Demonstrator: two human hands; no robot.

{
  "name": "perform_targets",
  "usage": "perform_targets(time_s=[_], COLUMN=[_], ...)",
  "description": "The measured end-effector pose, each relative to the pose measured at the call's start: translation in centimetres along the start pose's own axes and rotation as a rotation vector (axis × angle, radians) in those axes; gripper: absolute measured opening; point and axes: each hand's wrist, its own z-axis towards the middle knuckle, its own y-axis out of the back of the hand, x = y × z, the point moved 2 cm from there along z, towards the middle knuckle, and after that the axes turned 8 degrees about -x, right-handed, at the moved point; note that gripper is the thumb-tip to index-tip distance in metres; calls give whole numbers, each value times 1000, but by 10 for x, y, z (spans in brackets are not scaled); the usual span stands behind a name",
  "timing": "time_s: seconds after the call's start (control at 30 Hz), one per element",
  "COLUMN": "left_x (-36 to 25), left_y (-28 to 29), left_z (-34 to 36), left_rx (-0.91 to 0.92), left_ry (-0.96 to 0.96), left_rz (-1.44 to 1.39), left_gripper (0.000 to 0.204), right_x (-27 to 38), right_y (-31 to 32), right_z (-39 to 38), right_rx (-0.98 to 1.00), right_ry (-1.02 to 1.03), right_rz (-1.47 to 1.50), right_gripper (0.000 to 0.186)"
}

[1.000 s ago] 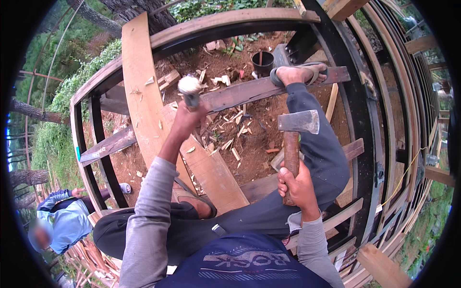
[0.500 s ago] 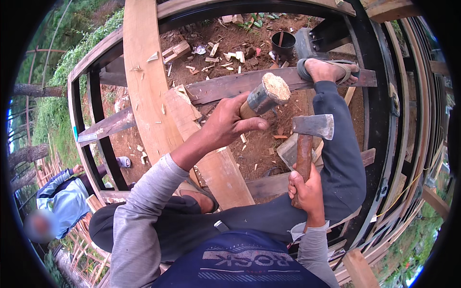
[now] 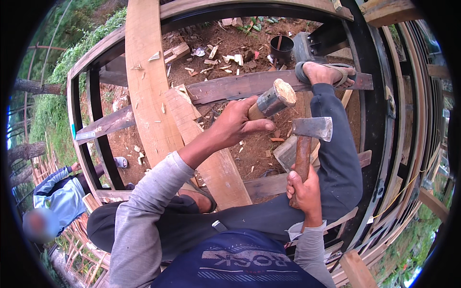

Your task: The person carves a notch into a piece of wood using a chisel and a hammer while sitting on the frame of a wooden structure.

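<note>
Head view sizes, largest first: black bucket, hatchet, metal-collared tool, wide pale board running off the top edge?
1. Wide pale board
2. Hatchet
3. Metal-collared tool, partly covered by left hand
4. Black bucket

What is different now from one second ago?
The left hand has moved right, bringing the metal-collared wooden tool nearer the axe. Nothing was taken hold of or let go. The right hand still grips the axe; one sandalled foot remains on the dark crossbeam.

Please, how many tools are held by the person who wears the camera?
2. The axe is in the right hand; the wooden tool with a metal collar is in the left hand. Each hand covers part of its tool.
</note>
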Motion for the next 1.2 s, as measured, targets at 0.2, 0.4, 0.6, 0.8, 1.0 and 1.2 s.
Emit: perform_targets(time_s=[0.2, 0.4, 0.6, 0.8, 1.0, 1.2], left_x=[-2, 3, 5, 7, 3, 9], left_y=[-3, -13, -19, -27, -22, -34], left_z=[0, -4, -8, -15, -29, -26], left_rx=[12, 2, 12, 18, -22, -4], left_ry=[33, -91, -111, -157, -188, -250], left_rz=[35, 60, 85, 135, 146, 150], left_gripper=[59, 56, 56, 55, 51, 52], right_x=[1, 26, 152, 106, 190, 206], right_y=[0, 4, 20, -1, 44, 75], right_z=[-4, -8, -25, -25, -57, -85], right_rx=[-11, -3, -78, 241, -3, 247], right_ry=[8, 84, 819, 175, 691, 1090], right_rz=[-5, -1, 260, -267, 94, 694], right_gripper=[29, 31, 44, 41, 46, 32])
